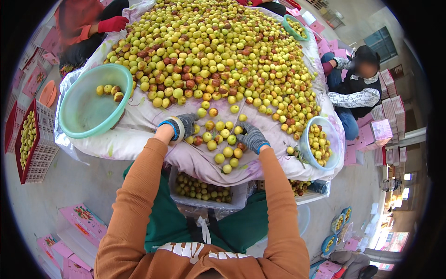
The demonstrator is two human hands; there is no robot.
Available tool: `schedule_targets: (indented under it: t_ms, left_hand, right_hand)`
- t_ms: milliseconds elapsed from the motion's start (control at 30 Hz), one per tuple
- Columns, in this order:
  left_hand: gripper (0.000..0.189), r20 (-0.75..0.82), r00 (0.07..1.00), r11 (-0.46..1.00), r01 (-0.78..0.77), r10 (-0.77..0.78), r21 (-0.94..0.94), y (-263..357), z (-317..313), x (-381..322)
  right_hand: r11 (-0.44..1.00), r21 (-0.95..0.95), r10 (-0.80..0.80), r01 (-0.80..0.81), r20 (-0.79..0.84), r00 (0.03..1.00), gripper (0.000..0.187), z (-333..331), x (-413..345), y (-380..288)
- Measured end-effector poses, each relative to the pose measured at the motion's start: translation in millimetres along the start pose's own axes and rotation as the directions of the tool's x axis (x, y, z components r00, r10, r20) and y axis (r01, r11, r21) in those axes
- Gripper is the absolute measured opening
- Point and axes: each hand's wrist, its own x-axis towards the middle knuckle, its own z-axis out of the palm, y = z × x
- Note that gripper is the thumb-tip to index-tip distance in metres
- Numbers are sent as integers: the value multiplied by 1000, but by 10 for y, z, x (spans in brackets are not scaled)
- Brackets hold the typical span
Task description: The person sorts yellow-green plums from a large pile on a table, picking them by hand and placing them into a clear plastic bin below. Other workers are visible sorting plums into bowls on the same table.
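A large heap of yellow-green and reddish jujube fruits covers a cloth-draped table. Nearer me lies a small loose group of the same fruits. My left hand, in a grey knit glove, rests at the left side of this group; its fingertips are close to fruits, and whether it grips one is unclear. My right hand, gloved alike, is at the group's right side with its fingers curved beside a fruit. A green plastic basin with several fruits stands on the left, a pale blue basin fuller of fruits on the right.
Below the table edge sits a crate of fruits. A red-and-white crate stands on the floor at left. People sit at the upper left and right. Pink cartons stand about; a small green basin is at the far corner.
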Motion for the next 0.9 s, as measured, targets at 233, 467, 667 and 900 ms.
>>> schedule_targets:
  t_ms: [233, 467, 667, 900]
  left_hand:
    - [45, 74, 954, 937, -299, 291, 179, -128, 192, 84]
    - [58, 158, 946, 931, -310, 283, 193, 42, 175, 47]
    - [73, 229, 967, 990, -126, 109, 63, 471, 100, -224]
    - [55, 213, 923, 871, -376, 321, 316, 445, 441, -154]
  right_hand:
    - [939, 328, 11, -105, 276, 961, 55, -12, -198, 21]
    - [895, 442, -76, -68, 301, 950, 55, 56, -335, 111]
    - [891, 448, -47, -65, 234, 971, 55, 159, -476, 117]
    - [865, 489, -110, 113, -36, 993, 58, 513, -613, 177]
